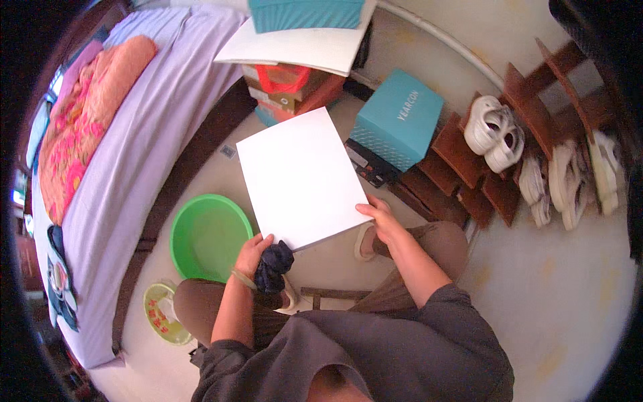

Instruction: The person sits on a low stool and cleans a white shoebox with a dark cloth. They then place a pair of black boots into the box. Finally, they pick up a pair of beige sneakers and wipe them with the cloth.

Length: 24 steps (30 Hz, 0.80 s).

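Between my two hands is a white rectangular board or shelf panel [304, 178], lifted above the floor in front of my knees. My left hand [251, 259] grips its near left corner and also has a dark, crumpled cloth [275, 266] bunched beneath the fingers. On the near right corner, my right hand [382, 216] is closed with the thumb on top. Below and left of the panel stands a round green plastic basin [211, 238]. Whether the basin holds water is hard to tell.
Left is a bed with a lilac sheet [150, 125]. Ahead, stacked boxes [281, 93] sit under another white panel [301, 47]. Right of them is a teal shoebox [397, 118], then a brown rack [464, 166] with white shoes [495, 133]. A small yellow-green bin [163, 314] stands by my left knee.
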{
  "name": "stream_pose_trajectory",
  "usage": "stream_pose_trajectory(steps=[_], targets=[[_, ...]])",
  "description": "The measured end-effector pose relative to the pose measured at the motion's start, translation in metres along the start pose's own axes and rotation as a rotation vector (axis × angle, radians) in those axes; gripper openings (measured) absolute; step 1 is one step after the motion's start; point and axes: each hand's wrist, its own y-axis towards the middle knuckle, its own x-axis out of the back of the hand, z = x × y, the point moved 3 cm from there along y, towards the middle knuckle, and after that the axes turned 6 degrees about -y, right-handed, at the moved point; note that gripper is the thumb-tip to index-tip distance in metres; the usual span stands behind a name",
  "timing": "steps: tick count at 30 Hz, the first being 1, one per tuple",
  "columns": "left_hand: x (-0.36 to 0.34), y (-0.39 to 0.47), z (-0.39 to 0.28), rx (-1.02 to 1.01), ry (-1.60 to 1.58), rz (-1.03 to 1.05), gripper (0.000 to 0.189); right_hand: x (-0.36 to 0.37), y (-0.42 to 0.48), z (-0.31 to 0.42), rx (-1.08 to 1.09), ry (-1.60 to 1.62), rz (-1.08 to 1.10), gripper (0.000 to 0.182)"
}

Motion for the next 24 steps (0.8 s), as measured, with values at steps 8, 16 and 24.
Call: stream_pose_trajectory(steps=[8, 16, 24], targets=[[-0.058, -0.025, -0.031, -0.039, 0.045, 0.165, 0.029, 0.034, -0.075, 0.033, 0.173, 0.056, -0.124, 0.073], [-0.115, 0.029, -0.065, -0.089, 0.271, 0.331, 0.032, 0.081, -0.087, 0.028, 0.260, 0.183, -0.339, 0.069], [-0.180, 0.093, -0.113, -0.085, 0.265, 0.456, 0.035, 0.106, -0.069, 0.044, 0.197, 0.320, -0.493, 0.067]])
